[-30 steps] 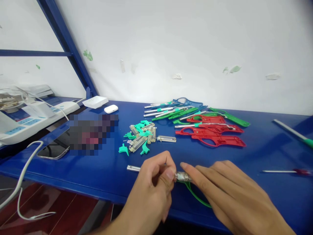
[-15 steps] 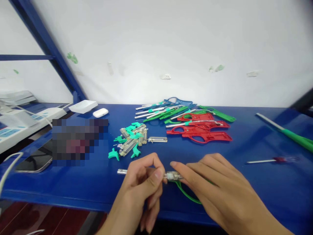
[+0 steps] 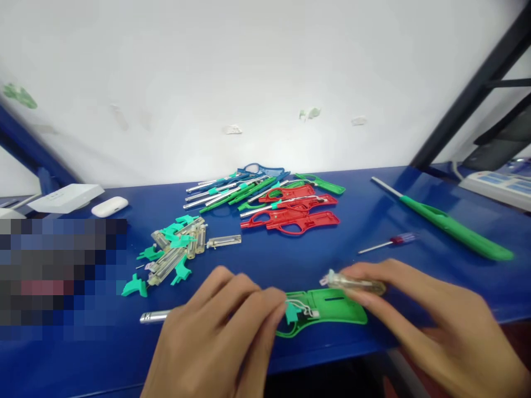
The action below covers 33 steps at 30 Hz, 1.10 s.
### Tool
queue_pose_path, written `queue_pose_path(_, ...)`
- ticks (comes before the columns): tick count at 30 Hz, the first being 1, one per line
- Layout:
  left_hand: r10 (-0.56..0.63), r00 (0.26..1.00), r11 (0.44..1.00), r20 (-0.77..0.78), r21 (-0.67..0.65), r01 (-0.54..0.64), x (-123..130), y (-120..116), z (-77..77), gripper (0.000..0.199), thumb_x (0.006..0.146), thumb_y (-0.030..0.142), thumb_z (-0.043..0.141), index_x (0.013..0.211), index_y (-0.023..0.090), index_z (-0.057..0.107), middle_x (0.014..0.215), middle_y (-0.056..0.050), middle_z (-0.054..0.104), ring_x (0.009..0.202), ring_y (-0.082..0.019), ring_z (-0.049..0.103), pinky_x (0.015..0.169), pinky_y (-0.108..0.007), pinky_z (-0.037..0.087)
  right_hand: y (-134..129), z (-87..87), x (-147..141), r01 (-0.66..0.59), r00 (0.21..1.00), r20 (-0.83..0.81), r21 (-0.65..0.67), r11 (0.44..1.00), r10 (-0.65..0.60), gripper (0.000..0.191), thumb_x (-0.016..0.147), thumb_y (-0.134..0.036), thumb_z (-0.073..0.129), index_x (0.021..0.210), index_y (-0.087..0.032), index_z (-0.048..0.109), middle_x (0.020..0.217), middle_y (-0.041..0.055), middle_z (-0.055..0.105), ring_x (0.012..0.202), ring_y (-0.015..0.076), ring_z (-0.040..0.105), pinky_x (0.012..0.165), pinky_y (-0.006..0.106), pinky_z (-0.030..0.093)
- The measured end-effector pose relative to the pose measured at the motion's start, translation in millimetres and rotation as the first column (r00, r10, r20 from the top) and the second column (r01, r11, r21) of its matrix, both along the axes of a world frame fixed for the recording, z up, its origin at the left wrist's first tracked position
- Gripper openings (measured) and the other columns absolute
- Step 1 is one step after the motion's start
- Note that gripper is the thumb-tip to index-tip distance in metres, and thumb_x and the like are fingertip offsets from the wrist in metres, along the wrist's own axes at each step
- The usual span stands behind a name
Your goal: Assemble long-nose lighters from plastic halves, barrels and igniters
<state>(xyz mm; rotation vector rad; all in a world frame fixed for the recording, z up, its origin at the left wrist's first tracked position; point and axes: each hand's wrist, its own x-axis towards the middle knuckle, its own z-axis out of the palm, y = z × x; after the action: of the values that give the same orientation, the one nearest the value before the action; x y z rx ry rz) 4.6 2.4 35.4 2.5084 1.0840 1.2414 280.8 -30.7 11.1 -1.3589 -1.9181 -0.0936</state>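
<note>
The clear tank (image 3: 353, 283) has moved rightward, pinched in the right hand (image 3: 443, 318); the left hand (image 3: 218, 334) holds the green casing (image 3: 342, 309).

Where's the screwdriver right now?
In the head view, the screwdriver lies right of centre on the blue table, just beyond the right hand and on the near side of the long green lighter.
</note>
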Motion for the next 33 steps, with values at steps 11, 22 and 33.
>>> queue_pose_path(11, -0.372, 0.821, 0.920, -0.432, -0.291, 0.264, 18.0, 48.7, 26.9, 0.016, 0.091, 0.010, 0.062, 0.088, 0.023, 0.070, 0.095, -0.007, 0.068, 0.086, -0.025, 0.057, 0.071, -0.032, 0.043, -11.5, -6.8, -4.9, -0.127, 0.973, 0.188, -0.056, 0.990, 0.136, 0.025, 0.111, -0.026, 0.055, 0.133, -0.031, 0.066, 0.114, -0.0058, 0.080, 0.096, 0.0157, 0.074, 0.086, 0.030, 0.064)
queue_pose_path(22, -0.396, 0.597, 0.918, -0.697, -0.316, 0.240, 45.9, 63.8, 53.3, 0.020, 0.091, 0.005, 0.065, 0.079, 0.021, 0.066, 0.083, -0.005, 0.067, 0.067, -0.023, 0.053, 0.060, -0.036, 0.023, -12.4, -10.6, -9.9, -0.125, 0.975, 0.178, -0.053, 0.991, 0.133, 0.028, 0.113, -0.023, 0.052, 0.138, -0.026, 0.062, 0.116, -0.0006, 0.076, 0.096, 0.0172, 0.069, 0.087, 0.034, 0.062)
queue_pose_path(33, -0.328, 0.487, 0.935, -0.810, -0.205, 0.290, 64.6, 54.2, 76.2, 0.022, 0.082, -0.001, 0.064, 0.080, 0.021, 0.065, 0.076, -0.001, 0.065, 0.062, -0.019, 0.055, 0.060, -0.031, 0.037, -15.8, -14.5, -10.4, -0.117, 0.983, 0.128, -0.119, 0.986, 0.132, 0.026, 0.113, -0.026, 0.053, 0.138, -0.029, 0.060, 0.116, -0.0019, 0.073, 0.100, 0.0172, 0.066, 0.096, 0.036, 0.055)
